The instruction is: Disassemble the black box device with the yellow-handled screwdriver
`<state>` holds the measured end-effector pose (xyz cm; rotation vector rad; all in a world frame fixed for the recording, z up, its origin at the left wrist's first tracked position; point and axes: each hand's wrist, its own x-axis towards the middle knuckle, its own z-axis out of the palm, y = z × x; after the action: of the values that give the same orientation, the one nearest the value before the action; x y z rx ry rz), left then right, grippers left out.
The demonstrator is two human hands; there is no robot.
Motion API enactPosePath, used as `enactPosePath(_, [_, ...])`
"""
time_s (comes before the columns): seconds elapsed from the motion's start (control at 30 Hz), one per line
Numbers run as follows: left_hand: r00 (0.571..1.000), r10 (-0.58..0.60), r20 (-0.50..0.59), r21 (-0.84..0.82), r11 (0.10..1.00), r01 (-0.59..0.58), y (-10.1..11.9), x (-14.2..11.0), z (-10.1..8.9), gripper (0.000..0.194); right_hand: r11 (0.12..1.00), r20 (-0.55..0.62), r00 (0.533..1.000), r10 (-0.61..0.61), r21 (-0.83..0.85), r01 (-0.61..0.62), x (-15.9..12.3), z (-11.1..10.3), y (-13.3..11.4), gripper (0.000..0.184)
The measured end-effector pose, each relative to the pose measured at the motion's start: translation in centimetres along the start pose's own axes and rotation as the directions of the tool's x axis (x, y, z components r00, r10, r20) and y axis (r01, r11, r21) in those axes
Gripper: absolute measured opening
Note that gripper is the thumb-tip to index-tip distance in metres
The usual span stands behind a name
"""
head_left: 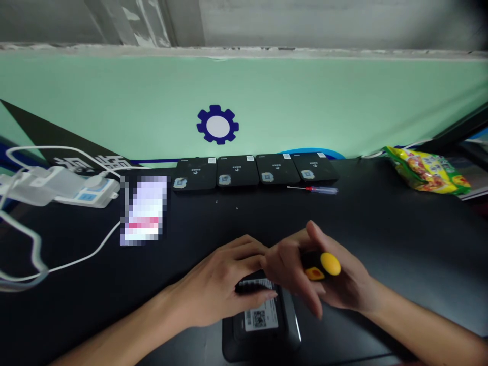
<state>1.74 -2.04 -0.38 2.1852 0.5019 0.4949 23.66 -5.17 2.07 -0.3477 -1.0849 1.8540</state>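
Observation:
A black electronic device (244, 349) lies on the dark table near me, its white label (271, 317) with a QR code facing up. My left hand (221, 279) is closed over its far left part, with the thumb across the label. In my right hand (290, 262), a screwdriver (328, 265) with a black and yellow handle is gripped above the device's right side. The handle's end points toward me; its shaft and tip are hidden behind the hand. The two hands meet at the fingers.
Several flat black boxes (238, 172) stand in a row along the green wall. Before them lies a small screwdriver (320, 190) with a clear handle. A blurred-out phone (147, 208), a power strip (101, 195) and white cables are left; a yellow-green snack packet (429, 173) is right.

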Motion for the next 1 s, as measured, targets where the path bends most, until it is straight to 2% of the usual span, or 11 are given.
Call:
enactPosePath(0.07, [1.000,0.003,-0.006,0.009,1.000,-0.003,0.00,0.05,-0.02,0.016,0.999,0.002,1.000,0.020,0.037,-0.020,0.02,-0.01,-0.17,0.065])
enactPosePath(0.17, [1.000,0.010,0.002,0.012,1.000,-0.010,0.04,0.11,-0.07,0.020,0.983,0.007,0.995,0.096,0.154,-0.095,0.02,-0.01,-0.57,0.042])
enactPosePath(0.23, [1.000,0.007,0.014,0.013,1.000,-0.007,0.07,0.12,-0.10,0.023,0.971,0.013,0.993,0.113,0.209,-0.113,0.04,0.01,-0.69,0.035])
enactPosePath(0.3, [1.000,0.001,0.015,0.010,1.000,-0.001,0.09,0.12,-0.09,0.023,0.978,0.005,0.995,0.102,0.185,-0.101,0.07,0.03,-0.60,0.034])
enactPosePath(0.37, [1.000,0.000,0.012,-0.002,1.000,0.000,0.10,0.10,-0.06,0.020,0.994,0.003,0.998,0.065,0.091,-0.065,0.08,0.03,-0.33,0.042])
enactPosePath(0.47, [1.000,-0.016,0.021,-0.016,1.000,0.016,0.11,0.08,-0.03,0.017,1.000,-0.013,1.000,0.005,-0.025,-0.005,0.05,0.03,0.14,0.068])
enactPosePath(0.57, [1.000,-0.017,0.015,-0.007,1.000,0.018,0.06,0.03,0.00,0.015,1.000,-0.040,0.999,-0.012,-0.022,0.011,0.01,0.02,0.22,0.079])
enactPosePath(0.63, [1.000,-0.003,-0.001,0.005,1.000,0.003,-0.03,0.00,0.03,0.018,1.000,-0.034,0.999,0.001,0.010,-0.001,0.03,0.01,-0.03,0.074])
enactPosePath(0.77, [1.000,0.018,-0.015,0.015,1.000,-0.018,-0.18,-0.02,0.08,0.022,0.989,-0.018,0.997,0.081,0.126,-0.078,0.12,-0.02,-0.65,0.044])
enactPosePath(0.87, [1.000,0.026,-0.008,0.004,1.000,-0.026,-0.14,0.02,0.07,0.016,0.994,-0.021,0.998,0.063,0.088,-0.061,0.09,-0.07,-0.53,0.042])
enactPosePath(1.0, [1.000,0.014,-0.011,0.001,1.000,-0.014,0.03,0.12,0.00,0.019,1.000,0.025,1.000,-0.015,-0.012,0.015,-0.08,-0.28,0.23,0.082])
